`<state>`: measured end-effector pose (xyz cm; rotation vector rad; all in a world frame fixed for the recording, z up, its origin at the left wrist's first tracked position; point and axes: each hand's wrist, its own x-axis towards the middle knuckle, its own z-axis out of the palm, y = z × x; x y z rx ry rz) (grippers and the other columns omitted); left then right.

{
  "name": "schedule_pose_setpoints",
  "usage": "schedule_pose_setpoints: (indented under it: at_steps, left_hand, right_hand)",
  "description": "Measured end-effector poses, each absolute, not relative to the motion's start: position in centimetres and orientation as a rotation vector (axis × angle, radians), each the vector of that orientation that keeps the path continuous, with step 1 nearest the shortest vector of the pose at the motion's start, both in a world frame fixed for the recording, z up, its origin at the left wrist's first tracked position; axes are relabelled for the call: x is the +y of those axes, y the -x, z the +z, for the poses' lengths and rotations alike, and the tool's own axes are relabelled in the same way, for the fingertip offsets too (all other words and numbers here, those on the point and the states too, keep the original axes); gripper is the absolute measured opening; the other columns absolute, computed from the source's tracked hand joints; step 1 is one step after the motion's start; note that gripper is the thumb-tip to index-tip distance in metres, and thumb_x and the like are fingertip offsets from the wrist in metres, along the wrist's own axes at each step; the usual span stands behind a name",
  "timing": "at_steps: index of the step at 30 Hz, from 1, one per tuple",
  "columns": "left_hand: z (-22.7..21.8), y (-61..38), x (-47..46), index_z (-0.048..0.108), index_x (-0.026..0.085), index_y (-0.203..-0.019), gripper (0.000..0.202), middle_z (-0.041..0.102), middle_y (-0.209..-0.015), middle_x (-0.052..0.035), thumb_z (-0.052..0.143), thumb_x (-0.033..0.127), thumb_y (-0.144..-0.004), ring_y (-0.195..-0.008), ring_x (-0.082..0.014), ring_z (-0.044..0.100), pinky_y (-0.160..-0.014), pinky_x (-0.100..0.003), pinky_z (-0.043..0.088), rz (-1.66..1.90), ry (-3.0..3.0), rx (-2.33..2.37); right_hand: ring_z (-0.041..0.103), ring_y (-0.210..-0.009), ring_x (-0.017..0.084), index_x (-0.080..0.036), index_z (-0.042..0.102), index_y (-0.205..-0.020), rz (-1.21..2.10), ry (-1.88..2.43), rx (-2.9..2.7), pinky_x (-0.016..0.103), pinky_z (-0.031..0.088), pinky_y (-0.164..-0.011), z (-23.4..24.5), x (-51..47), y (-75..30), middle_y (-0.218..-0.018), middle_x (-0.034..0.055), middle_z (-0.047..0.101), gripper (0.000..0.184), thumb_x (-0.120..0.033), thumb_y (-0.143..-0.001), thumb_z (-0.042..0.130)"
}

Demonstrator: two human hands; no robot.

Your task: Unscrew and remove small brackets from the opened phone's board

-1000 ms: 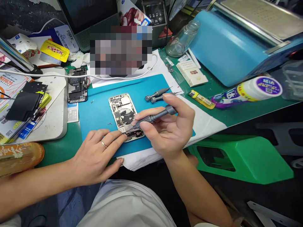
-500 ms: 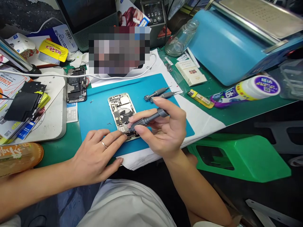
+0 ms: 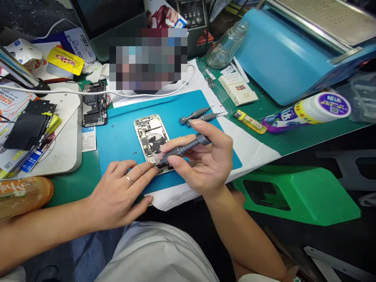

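Note:
An opened smartphone (image 3: 151,137) lies on the blue mat (image 3: 117,137), its inner parts exposed. My right hand (image 3: 202,158) grips a grey precision screwdriver (image 3: 183,149), tilted with its tip down at the phone's lower end. The forefinger rests on the driver's top end. My left hand (image 3: 123,188), with a ring on one finger, lies flat, fingers stretched out to the phone's lower left corner. Its fingertips touch the phone's edge close to the driver tip, which they partly hide. Tiny screws (image 3: 135,152) lie left of the phone.
Two more screwdrivers (image 3: 196,115) lie at the mat's upper right. Another phone body (image 3: 94,103) sits left of the mat, below a white cable (image 3: 58,91). To the right are a cigarette box (image 3: 237,89), a lighter (image 3: 249,121), a plastic bottle (image 3: 308,112) and a glass jar (image 3: 226,47).
Both hands and the screwdriver stay almost in the same place. The camera view has shifted very slightly; the phone has not visibly moved on the mat.

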<state>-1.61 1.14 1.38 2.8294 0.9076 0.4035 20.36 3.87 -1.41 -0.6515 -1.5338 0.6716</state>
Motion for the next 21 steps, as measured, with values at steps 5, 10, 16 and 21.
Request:
schedule_pose_setpoints:
  at_steps: [5,10,16,21]
  left_hand:
    - [1.42,1.59,1.19,0.05,0.013,-0.142,0.048,0.063,-0.14,-0.0115,0.055,0.033,-0.099,-0.112,-0.0297,0.052,-0.087,-0.043,0.039,0.391,-2.826,0.914]
    - [1.37,1.49,1.2,0.051,0.014,-0.141,0.048,0.064,-0.139,-0.0124,0.056,0.033,-0.098,-0.111,-0.0299,0.054,-0.086,-0.044,0.039,0.387,-2.82,0.918]
    - [1.49,1.52,1.24,0.053,0.015,-0.136,0.042,0.064,-0.137,-0.0133,0.055,0.034,-0.098,-0.111,-0.0288,0.056,-0.086,-0.043,0.038,0.395,-2.797,0.927]
    - [1.57,1.55,1.15,0.052,0.014,-0.137,0.044,0.063,-0.141,-0.0132,0.055,0.031,-0.097,-0.117,-0.03,0.054,-0.091,-0.044,0.037,0.405,-2.778,0.925]
  right_hand:
    - [0.075,-0.077,0.02,-0.037,0.046,-0.146,0.652,0.687,-1.535,0.031,0.067,-0.057,-1.49,3.87,-20.34,-0.1,0.0013,0.076,0.063,-0.016,-0.091,0.07]
    - [0.075,-0.079,0.018,-0.033,0.047,-0.146,0.653,0.67,-1.515,0.029,0.067,-0.06,-1.49,3.84,-20.34,-0.101,0.0008,0.076,0.066,-0.011,-0.089,0.071]
    - [0.075,-0.078,0.018,-0.032,0.049,-0.145,0.647,0.66,-1.495,0.03,0.067,-0.061,-1.59,3.84,-20.49,-0.101,0.0004,0.076,0.067,-0.008,-0.086,0.071]
    - [0.073,-0.077,0.019,-0.036,0.05,-0.144,0.594,0.746,-1.469,0.031,0.065,-0.057,-1.68,3.75,-20.59,-0.105,0.0021,0.073,0.064,-0.009,-0.088,0.067]
